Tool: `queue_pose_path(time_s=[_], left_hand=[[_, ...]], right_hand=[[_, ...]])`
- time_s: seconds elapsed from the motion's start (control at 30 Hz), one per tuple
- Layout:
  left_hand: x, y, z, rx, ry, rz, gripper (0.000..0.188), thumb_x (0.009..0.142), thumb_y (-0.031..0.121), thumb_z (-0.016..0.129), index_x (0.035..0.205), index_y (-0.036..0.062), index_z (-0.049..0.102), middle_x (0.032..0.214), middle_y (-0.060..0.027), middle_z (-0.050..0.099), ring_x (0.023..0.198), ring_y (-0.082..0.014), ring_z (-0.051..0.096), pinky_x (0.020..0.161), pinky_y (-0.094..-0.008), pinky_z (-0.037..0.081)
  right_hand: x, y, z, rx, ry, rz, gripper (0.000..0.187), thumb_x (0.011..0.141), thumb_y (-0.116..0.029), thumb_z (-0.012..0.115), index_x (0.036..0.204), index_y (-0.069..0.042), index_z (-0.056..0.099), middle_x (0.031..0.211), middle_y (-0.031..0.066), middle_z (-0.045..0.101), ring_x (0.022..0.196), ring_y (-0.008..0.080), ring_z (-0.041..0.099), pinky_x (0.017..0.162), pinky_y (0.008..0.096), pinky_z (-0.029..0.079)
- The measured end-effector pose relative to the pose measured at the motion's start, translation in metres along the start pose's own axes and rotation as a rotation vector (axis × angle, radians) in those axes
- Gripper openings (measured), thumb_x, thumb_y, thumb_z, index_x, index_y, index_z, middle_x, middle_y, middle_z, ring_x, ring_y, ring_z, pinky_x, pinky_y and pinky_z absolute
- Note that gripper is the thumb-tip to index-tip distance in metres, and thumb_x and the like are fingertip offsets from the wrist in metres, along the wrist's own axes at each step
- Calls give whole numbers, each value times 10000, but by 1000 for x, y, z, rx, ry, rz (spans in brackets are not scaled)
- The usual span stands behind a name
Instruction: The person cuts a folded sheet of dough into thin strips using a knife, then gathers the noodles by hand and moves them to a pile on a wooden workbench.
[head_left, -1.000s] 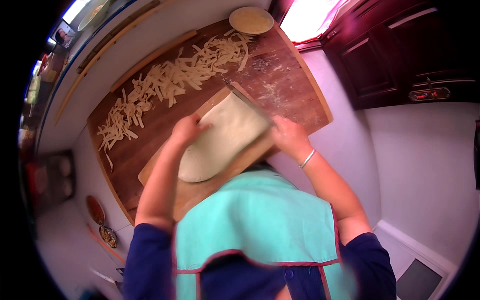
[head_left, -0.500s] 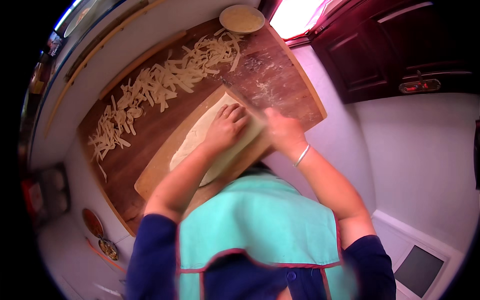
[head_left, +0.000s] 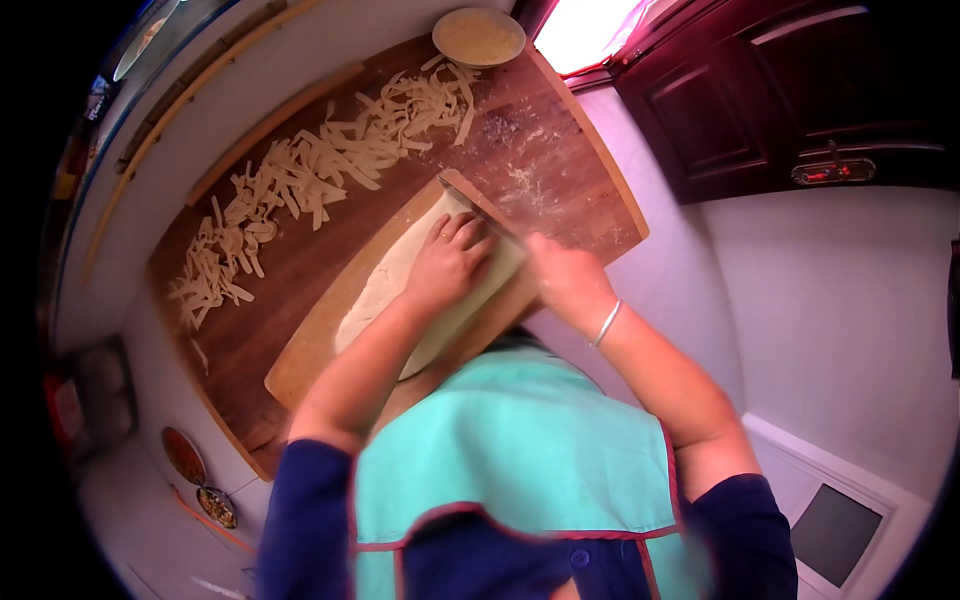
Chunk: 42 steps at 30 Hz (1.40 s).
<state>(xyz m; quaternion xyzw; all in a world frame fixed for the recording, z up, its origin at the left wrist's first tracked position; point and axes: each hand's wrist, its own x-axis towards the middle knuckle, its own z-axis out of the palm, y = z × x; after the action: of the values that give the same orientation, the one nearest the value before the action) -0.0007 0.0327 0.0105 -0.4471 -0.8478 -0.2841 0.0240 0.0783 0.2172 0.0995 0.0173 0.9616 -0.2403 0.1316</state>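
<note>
Pale, floury dough dominates the scene: one folded sheet of dough (head_left: 400,290) lies lengthwise on one small light wooden cutting board (head_left: 320,345), which in turn sits on one large dark wooden pastry board (head_left: 300,250) covering the counter. The sheet looks smooth, cream-coloured and long, a flattened roll with rounded edges, its far end squared off where strips have been cut. The left hand (head_left: 450,262) rests flat on top of the dough near that cut end, fingers (head_left: 462,228) spread and pressing down, not clenched. The right hand (head_left: 565,280) is closed around the handle of one knife (head_left: 480,212), whose thin blade lies across the far end of the dough, just beyond the left fingertips. One silver bangle (head_left: 605,323) circles the right wrist.

Beyond the cutting board, many cut noodle strips (head_left: 320,175) lie scattered in a loose band across the pastry board, too many and too tangled to count. One round shallow bowl (head_left: 478,36) of pale flour or meal stands at the far corner of the board, and a dusting of loose flour (head_left: 520,180) marks the wood near the knife. One long wooden rolling pin (head_left: 270,130) lies along the far edge of the board. The person wears one turquoise apron (head_left: 510,450) with red trim over dark blue sleeves.
</note>
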Motion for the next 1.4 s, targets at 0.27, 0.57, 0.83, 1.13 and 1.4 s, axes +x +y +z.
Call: queue_pose_path(time_s=[0.27, 0.57, 0.83, 1.13, 1.4], left_hand=[[2, 0, -3, -16, 5, 13, 368, 768, 175, 664, 1132, 135, 631, 1216, -85, 555, 1215, -293, 475, 1056, -488, 361], [2, 0, -1, -25, 72, 13, 350, 766, 175, 669, 1107, 103, 638, 1194, -102, 558, 1195, -314, 484, 1049, -476, 368], [1, 3, -2, -29, 52, 24, 359, 745, 161, 681, 1097, 108, 630, 1177, -100, 559, 1187, -314, 489, 1045, -472, 371], [1, 0, 2, -11, 123, 36, 320, 744, 158, 691, 1058, 111, 650, 1158, -104, 567, 1165, -326, 506, 1001, -458, 410], [-2, -1, 6, 0, 111, 14, 340, 753, 172, 689, 1083, 104, 639, 1167, -104, 565, 1185, -319, 492, 1018, -457, 390]], right_hand=[[17, 5, 19, -39, -5, 154, 326, 989, -249, 305, 1034, -2, 514, 969, 280, 613, 854, 466, 592, 747, 507, 476], [0, -11, -5, 244, -61, 311, 448, 1001, -345, 259, 1105, -10, 538, 1015, 287, 607, 885, 473, 580, 818, 496, 459], [25, 2, 12, -137, -19, 43, 213, 960, -179, 332, 1030, -18, 453, 966, 266, 612, 840, 462, 602, 746, 518, 484], [11, 7, -7, -137, 58, -21, 208, 958, -168, 334, 1021, -20, 465, 941, 271, 615, 849, 464, 602, 731, 515, 480], [-1, 8, 3, -108, 3, -35, 181, 947, -136, 360, 1017, -3, 462, 890, 263, 618, 817, 444, 614, 688, 515, 494]])
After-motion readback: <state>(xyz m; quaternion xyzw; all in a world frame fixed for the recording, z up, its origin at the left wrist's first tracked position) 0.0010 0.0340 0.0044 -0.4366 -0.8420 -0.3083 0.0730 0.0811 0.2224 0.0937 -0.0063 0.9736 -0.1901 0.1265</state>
